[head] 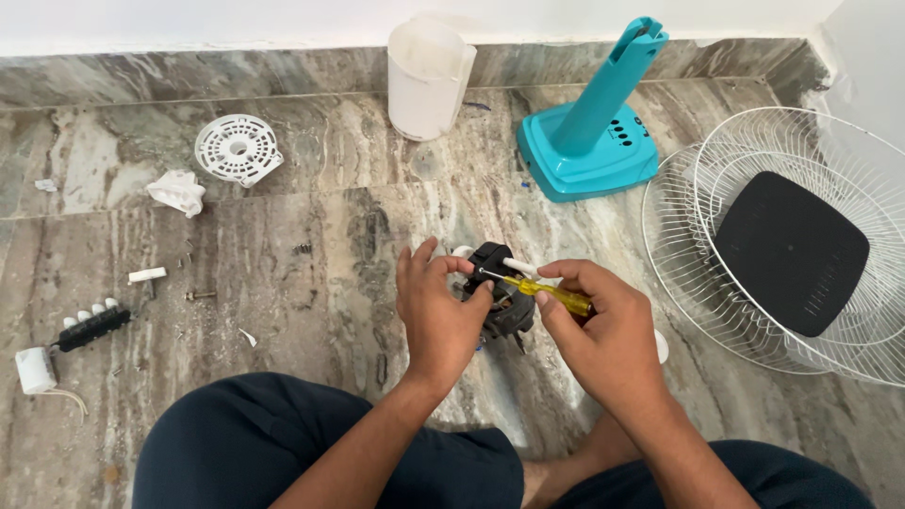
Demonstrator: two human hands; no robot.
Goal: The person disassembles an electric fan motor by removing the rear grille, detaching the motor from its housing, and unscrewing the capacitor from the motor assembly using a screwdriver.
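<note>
Fan motor: I am holding the black fan motor [497, 300] just above the marble floor [311, 254], in front of my knees and between my two hands.
Left hand: my left hand [436, 316] is curling around the motor's left side, thumb and fingers closed on its housing, gripping it.
Right hand: my right hand [603, 330] is clenching the yellow-handled screwdriver [547, 293], fingers wrapped round the handle, just to the right of the motor.
Screwdriver tip: the metal shaft is pointing left and touching the top of the motor, close to my left fingertips.
Motor shaft: a white stub is sticking out of the motor's upper side, just above the screwdriver.
Behind: the teal fan stand [594, 132] and a white cylindrical housing [429, 77] are standing well apart from my hands, near the wall.
Right: the white wire grilles [698, 217] are lying with a black square plate [790, 253] in them.
Left: a white round vented cover [238, 148], a black switch block with white buttons [92, 323] and loose screws are lying scattered.
</note>
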